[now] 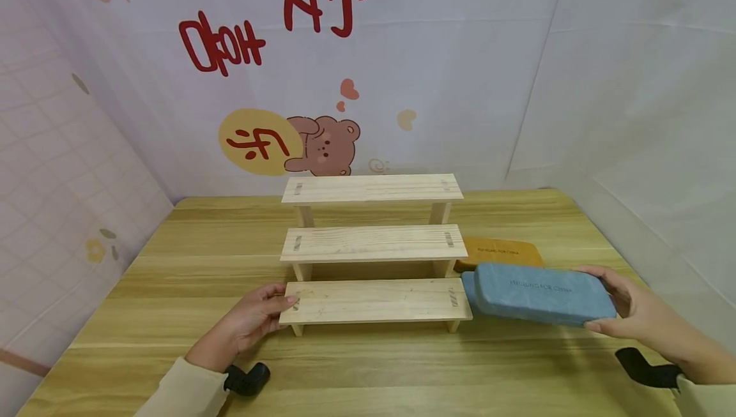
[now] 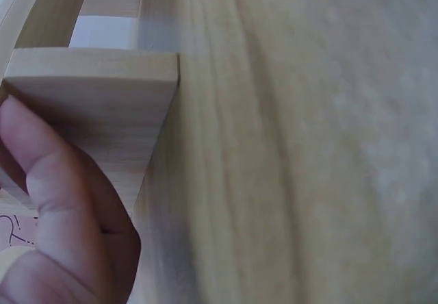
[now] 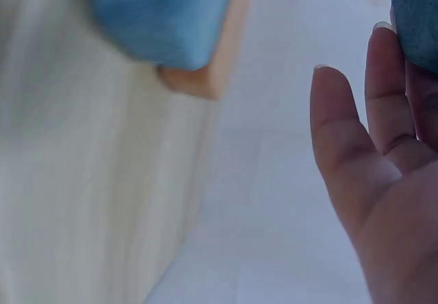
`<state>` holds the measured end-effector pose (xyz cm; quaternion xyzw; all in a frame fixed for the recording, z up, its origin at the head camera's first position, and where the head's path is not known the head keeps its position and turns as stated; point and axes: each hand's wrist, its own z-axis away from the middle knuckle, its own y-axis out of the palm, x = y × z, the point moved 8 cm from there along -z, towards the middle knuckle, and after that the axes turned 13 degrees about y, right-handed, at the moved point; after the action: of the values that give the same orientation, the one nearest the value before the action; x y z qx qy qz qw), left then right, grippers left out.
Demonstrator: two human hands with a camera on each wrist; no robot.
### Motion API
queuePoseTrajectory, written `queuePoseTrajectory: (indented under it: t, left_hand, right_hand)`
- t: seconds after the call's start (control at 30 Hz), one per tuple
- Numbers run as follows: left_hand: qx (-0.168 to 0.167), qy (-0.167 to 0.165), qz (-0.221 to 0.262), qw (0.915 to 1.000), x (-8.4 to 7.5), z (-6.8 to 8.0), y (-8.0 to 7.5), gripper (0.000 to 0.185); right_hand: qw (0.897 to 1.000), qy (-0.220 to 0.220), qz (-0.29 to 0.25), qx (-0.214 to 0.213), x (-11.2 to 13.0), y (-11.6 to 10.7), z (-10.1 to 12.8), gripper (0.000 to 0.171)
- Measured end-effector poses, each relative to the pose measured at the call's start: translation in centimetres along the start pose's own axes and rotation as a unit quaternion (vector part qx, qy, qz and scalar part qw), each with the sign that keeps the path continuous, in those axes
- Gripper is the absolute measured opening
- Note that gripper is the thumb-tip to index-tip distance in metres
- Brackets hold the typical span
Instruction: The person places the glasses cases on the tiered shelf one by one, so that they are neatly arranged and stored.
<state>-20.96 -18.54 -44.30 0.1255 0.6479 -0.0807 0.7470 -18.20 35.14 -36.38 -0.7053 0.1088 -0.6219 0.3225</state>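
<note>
A three-step wooden stand [image 1: 376, 299] stands in the middle of the table. My left hand [image 1: 255, 315] grips the left end of its lowest step, thumb on top; in the left wrist view, fingers [image 2: 65, 208] lie against the wood. Raised to the right of the stand is a blue eyeglass case [image 1: 543, 292] with small lettering. My right hand [image 1: 644, 311] holds that case by its right end, between thumb and fingers. Partly hidden behind it sits a second blue case [image 1: 468, 288]. An orange case [image 1: 503, 252] lies farther back, beside the middle step.
The wood-grain table [image 1: 368, 372] reaches back to a white printed wall sheet [image 1: 460, 72]. White sheeting also hangs at the left [image 1: 57, 168] and right [image 1: 650, 149]. Black straps with bent pieces [image 1: 247, 379] are on both wrists.
</note>
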Motion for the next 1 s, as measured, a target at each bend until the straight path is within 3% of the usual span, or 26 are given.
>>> queuePoseTrajectory:
  t: [0.17, 0.4, 0.5, 0.87, 1.0]
  left_hand:
    - [-0.009, -0.003, 0.007, 0.9999, 0.0, 0.0, 0.0, 0.07]
    - [-0.014, -0.005, -0.001, 0.9999, 0.1, 0.1, 0.0, 0.069]
    - [-0.018, -0.004, -0.006, 0.9998, 0.0, 0.0, 0.0, 0.068]
    - [-0.003, 0.013, 0.001, 0.9999, -0.2, -0.1, 0.1, 0.053]
    - [-0.003, 0.015, 0.005, 0.9999, -0.3, -0.1, 0.1, 0.054]
  right_hand:
    - [0.997, -0.037, -0.06, 0.036, 2.8, 0.1, -1.8, 0.077]
    - [0.997, -0.047, -0.046, 0.03, 5.6, 0.0, -4.4, 0.077]
    - [0.995, -0.061, -0.065, 0.041, 7.0, 0.1, -5.6, 0.077]
    - [0.996, -0.062, -0.045, 0.039, 11.2, 0.5, -9.6, 0.069]
    - [0.999, -0.025, -0.005, 0.028, 12.2, 0.9, -11.2, 0.069]
